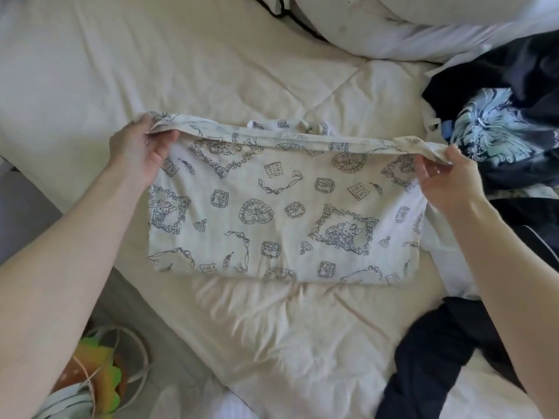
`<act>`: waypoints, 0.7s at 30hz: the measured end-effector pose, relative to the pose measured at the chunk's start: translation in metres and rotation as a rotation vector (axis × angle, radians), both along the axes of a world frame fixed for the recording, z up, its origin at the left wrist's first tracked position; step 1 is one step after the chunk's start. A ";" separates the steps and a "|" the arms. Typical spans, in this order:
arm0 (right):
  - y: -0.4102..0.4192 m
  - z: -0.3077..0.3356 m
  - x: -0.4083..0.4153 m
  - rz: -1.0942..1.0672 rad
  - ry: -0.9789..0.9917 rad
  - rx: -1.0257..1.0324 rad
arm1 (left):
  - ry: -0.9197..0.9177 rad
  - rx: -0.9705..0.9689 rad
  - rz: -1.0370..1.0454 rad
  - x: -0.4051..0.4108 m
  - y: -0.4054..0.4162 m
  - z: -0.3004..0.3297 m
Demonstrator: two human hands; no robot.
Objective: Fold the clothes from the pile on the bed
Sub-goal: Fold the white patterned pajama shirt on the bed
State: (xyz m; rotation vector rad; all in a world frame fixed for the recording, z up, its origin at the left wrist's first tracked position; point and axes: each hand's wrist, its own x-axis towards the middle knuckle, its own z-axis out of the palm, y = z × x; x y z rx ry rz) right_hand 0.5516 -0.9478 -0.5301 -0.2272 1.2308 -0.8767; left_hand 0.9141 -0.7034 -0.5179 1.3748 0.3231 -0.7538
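1. At the bottom left of the frame sits a colourful thing [93,373] in orange, yellow and green with white loops around it. It is cut off by the edge, and what it is cannot be told.
2. At the bottom right lies a dark cloth [429,358] on the bed. Part of it runs out of the picture.
3. Two bare arms reach in from the bottom corners, and both are cut off by the frame.
4. In the middle lies the white printed garment [272,213], spread flat on the cream bed cover [287,328]. It has small blue drawings of hearts, books and ribbons.
5. The left hand [139,149] pinches the far left corner of the garment — fingers curled around the cloth edge.
6. The right hand [444,176] pinches the far right corner the same way. The far edge is lifted and pulled straight between both hands.
7. At the right edge sits the pile of clothes [499,122] — dark cloth with a pale blue flower print. The pieces are too jumbled to tell apart.
8. At the top right are white pillows [393,22], partly cut off.
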 end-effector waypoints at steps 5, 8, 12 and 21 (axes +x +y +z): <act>-0.004 -0.028 0.018 0.507 0.784 -0.111 | -0.123 0.508 -0.305 -0.011 -0.018 -0.027; -0.004 -0.040 0.037 0.892 1.269 -0.518 | -0.561 0.762 -0.687 -0.018 -0.029 -0.039; 0.022 -0.046 0.074 1.132 1.407 -0.958 | -1.113 0.690 -1.091 -0.062 -0.038 -0.047; 0.048 -0.084 0.117 1.596 1.305 -1.257 | -1.277 0.875 -1.469 -0.078 -0.077 -0.097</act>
